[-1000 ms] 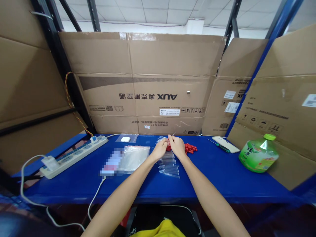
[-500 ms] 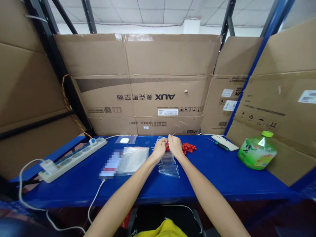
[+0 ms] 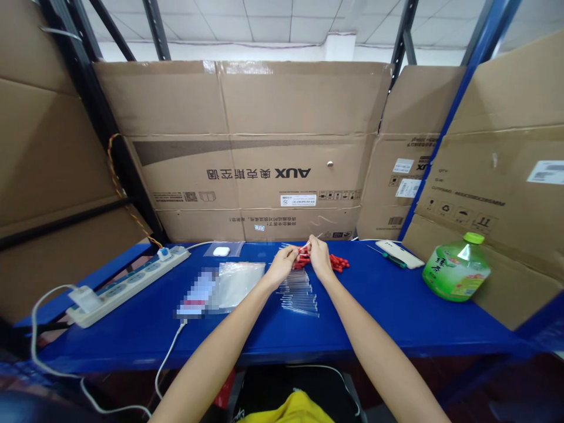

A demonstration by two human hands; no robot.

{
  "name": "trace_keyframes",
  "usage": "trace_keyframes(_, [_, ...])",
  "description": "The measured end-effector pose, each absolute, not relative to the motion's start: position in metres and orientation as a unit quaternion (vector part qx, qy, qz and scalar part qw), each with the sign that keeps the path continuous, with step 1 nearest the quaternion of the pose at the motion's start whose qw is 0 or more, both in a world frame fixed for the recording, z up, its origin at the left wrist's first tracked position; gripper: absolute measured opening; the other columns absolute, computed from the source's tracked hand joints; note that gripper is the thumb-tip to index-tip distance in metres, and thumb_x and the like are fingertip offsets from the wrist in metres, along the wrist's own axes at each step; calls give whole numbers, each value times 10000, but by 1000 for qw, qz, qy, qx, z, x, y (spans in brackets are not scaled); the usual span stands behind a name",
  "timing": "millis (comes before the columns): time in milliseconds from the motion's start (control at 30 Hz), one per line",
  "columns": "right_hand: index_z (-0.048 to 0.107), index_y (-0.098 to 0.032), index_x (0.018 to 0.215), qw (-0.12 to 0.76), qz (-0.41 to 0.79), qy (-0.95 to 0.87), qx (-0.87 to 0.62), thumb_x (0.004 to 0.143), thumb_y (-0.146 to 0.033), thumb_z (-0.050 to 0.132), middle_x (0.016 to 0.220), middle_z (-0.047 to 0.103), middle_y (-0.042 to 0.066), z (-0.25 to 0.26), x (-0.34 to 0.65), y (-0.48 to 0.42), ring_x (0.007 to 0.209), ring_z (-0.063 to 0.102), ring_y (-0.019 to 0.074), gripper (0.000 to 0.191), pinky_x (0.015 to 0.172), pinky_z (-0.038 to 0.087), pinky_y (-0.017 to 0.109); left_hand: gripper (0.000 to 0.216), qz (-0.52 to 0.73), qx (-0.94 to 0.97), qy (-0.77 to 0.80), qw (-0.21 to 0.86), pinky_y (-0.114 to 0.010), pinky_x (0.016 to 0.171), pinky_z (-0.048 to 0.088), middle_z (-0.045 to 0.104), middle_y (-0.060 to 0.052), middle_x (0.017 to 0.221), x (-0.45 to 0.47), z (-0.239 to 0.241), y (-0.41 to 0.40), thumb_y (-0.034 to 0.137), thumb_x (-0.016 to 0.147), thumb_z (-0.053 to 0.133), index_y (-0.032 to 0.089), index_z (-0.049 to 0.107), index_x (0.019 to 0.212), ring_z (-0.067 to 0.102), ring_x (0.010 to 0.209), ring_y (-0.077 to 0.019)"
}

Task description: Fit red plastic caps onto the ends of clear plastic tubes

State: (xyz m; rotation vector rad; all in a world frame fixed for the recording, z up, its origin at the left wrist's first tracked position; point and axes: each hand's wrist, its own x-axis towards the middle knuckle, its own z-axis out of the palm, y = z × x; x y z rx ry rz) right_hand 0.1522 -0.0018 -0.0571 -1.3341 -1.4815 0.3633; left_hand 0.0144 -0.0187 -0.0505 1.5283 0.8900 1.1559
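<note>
My left hand (image 3: 283, 264) and my right hand (image 3: 319, 255) are close together above the far middle of the blue table, fingers pinched. A thin clear stick (image 3: 305, 245) runs between the fingertips of both, its far end poking out past my right fingers. Its tip at my left fingers is too small to make out. Small red plastic pieces (image 3: 338, 262) lie heaped beneath and to the right of my hands. Nearer to me, between my forearms, a row of thin clear plastic sticks (image 3: 299, 299) lies on the table.
Left of my arms are clear zip bags (image 3: 240, 286), a blurred-out phone (image 3: 198, 294) on a cable, a white case (image 3: 221, 251) and a power strip (image 3: 132, 285). To the right are a green-handled screwdriver (image 3: 394, 260), a white slab (image 3: 402, 254) and a green-labelled bottle (image 3: 457, 270). Cardboard (image 3: 247, 106) walls the back.
My hands have drawn slightly apart, and the thin stick now shows between them. My right hand has shifted a little right and upward. More of the red pieces is uncovered.
</note>
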Motion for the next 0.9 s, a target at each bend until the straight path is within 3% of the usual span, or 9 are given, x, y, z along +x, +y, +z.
trace_keyframes(100, [650,-200,809,532,97,-638,-549,1039,-491,268,740,677,43,-48,152,-16,727,622,179,533,721,415,255,250,480,646,421,419,-221,636,363,544,14,617,11,-55,-15,290,899,597,176,596,677,469,606,-128])
trace_keyframes(200, [677,-208,962,550,52,-660,-509,1062,-453,243,913,704,57,-38,152,-25,859,644,173,508,805,419,251,183,478,646,505,316,-248,704,383,594,-7,628,4,-60,-10,192,882,616,192,653,702,536,660,-165])
trace_keyframes(300, [624,-206,838,555,44,-677,-481,1064,-460,247,919,677,71,-34,156,-24,867,625,170,507,818,417,248,114,496,632,536,260,-271,766,409,683,-33,754,-4,-61,-5,154,881,619,210,704,830,600,745,-189])
trace_keyframes(433, [556,-223,786,424,112,-755,-487,1035,-455,365,703,607,-1,-42,160,-16,680,557,155,391,667,362,238,94,573,604,512,212,-295,882,447,702,-60,978,-11,-61,-1,172,879,647,217,709,936,632,895,-194])
trace_keyframes(533, [581,-227,887,346,158,-785,-489,1012,-420,427,729,630,-21,-48,160,-14,695,563,152,276,649,336,227,112,601,580,522,171,-314,914,460,657,-69,996,-13,-61,1,152,857,658,209,714,934,618,923,-199])
trace_keyframes(700, [617,-214,1028,301,214,-807,-462,928,-241,513,718,642,-48,-51,160,-16,647,558,132,147,634,349,209,100,623,543,524,207,-293,869,457,706,-44,935,-16,-64,7,163,864,638,203,712,918,628,876,-185])
trace_keyframes(900, [741,-192,844,271,186,-849,-414,832,-216,688,842,738,7,-54,164,-11,765,640,137,59,714,405,212,92,626,501,535,265,-261,780,452,742,-33,921,-18,-61,5,210,870,642,202,722,913,642,836,-170])
